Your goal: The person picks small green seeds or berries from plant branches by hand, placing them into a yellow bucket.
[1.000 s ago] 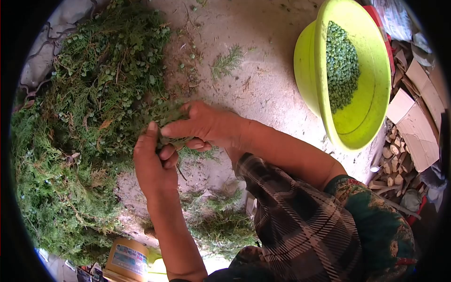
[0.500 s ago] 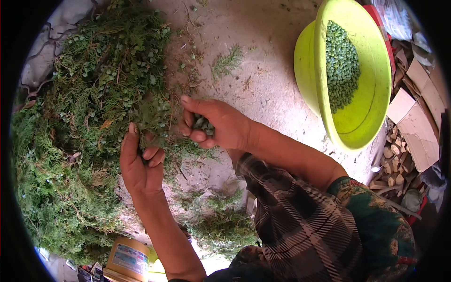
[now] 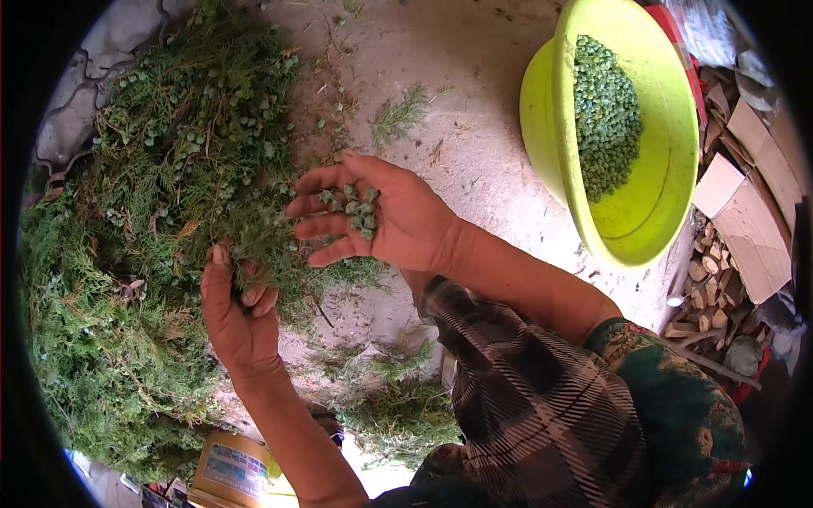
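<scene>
My right hand (image 3: 398, 212) is turned palm up with its fingers loosely spread, and a small heap of green seed cones (image 3: 360, 207) rests on the palm and finger bases. Close to its left, my left hand (image 3: 241, 313) is closed, thumb and fingers pinching a leafy conifer sprig (image 3: 267, 245). The sprig blends into the big pile of cut conifer branches (image 3: 186, 144), which bears many small cones. At the upper right, a lime-green basin (image 3: 648, 203) leans toward me with a mass of picked cones (image 3: 605, 118) inside.
Loose sprigs (image 3: 398, 114) and bits lie on the concrete floor (image 3: 474, 110). More branches (image 3: 389, 398) spread below my hands. A yellow bucket (image 3: 229, 466) stands at the lower left. Cardboard (image 3: 749, 229) and chopped wood (image 3: 707, 275) lie along the right.
My right hand has uncurled from a loose fist, exposing the cones on its palm. My left hand has shifted slightly left and down, still pinching the sprig.
</scene>
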A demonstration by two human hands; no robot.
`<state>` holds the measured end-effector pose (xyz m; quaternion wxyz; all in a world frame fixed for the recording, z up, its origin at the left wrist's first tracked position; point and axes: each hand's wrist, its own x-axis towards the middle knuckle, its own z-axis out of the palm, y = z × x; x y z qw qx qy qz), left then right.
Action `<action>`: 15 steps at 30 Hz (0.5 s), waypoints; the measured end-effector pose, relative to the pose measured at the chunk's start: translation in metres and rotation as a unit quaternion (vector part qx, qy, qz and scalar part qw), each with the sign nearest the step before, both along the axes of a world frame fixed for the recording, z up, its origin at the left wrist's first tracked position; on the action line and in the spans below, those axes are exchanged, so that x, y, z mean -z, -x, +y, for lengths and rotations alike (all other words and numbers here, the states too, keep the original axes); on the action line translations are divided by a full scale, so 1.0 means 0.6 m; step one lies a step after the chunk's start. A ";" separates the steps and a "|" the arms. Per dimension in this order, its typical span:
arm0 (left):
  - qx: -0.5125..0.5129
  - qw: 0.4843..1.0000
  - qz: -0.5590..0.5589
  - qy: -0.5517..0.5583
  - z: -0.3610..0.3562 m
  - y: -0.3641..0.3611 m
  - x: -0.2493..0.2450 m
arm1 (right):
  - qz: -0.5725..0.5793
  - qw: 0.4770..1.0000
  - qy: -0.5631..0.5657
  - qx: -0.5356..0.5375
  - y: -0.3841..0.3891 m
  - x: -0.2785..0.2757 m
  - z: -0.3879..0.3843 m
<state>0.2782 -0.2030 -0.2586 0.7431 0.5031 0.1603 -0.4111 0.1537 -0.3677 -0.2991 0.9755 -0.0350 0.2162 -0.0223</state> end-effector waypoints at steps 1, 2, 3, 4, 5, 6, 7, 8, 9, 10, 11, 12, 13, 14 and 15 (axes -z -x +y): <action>-0.003 1.000 0.001 -0.006 0.003 0.000 0.002 | -0.011 1.000 -0.016 -0.003 0.006 0.009 -0.002; -0.007 1.000 0.001 -0.012 0.005 0.000 0.005 | -0.022 0.999 -0.031 -0.006 0.012 0.013 -0.005; -0.008 1.000 0.000 -0.010 0.006 0.002 0.006 | -0.012 0.999 -0.029 0.013 0.019 -0.017 -0.019; -0.007 1.000 0.007 -0.010 0.006 0.003 0.006 | -0.003 0.999 -0.026 0.032 0.032 -0.066 -0.044; -0.005 1.000 0.014 -0.011 0.007 0.004 0.005 | -0.031 0.998 0.035 0.051 0.055 -0.108 -0.082; -0.007 1.000 0.011 -0.011 0.010 0.005 0.003 | 0.052 0.968 0.219 0.110 0.096 -0.152 -0.127; -0.002 1.000 -0.005 -0.013 0.011 0.008 0.000 | 0.096 0.883 0.409 0.206 0.124 -0.182 -0.160; 0.002 1.000 -0.021 -0.014 0.010 0.009 -0.003 | 0.254 0.701 0.624 0.235 0.157 -0.196 -0.194; 0.019 0.999 -0.028 -0.009 0.010 0.010 -0.009 | 0.249 0.700 0.626 0.237 0.153 -0.197 -0.194; 0.016 0.999 -0.029 -0.006 0.010 0.010 -0.015 | 0.261 0.635 0.693 0.219 0.152 -0.195 -0.192; 0.057 0.997 -0.058 0.002 0.010 0.012 -0.021 | 0.269 0.565 0.754 0.198 0.151 -0.189 -0.189; 0.096 0.992 -0.086 0.010 0.008 0.014 -0.022 | 0.273 0.489 0.809 0.176 0.151 -0.180 -0.188; 0.091 0.992 -0.085 0.010 0.008 0.016 -0.020 | 0.278 0.410 0.855 0.151 0.156 -0.168 -0.183; 0.099 0.990 -0.099 0.004 0.009 0.018 -0.018 | 0.288 0.330 0.891 0.123 0.169 -0.156 -0.170; 0.112 0.987 -0.113 0.000 0.008 0.020 -0.017 | 0.299 0.245 0.917 0.096 0.176 -0.152 -0.151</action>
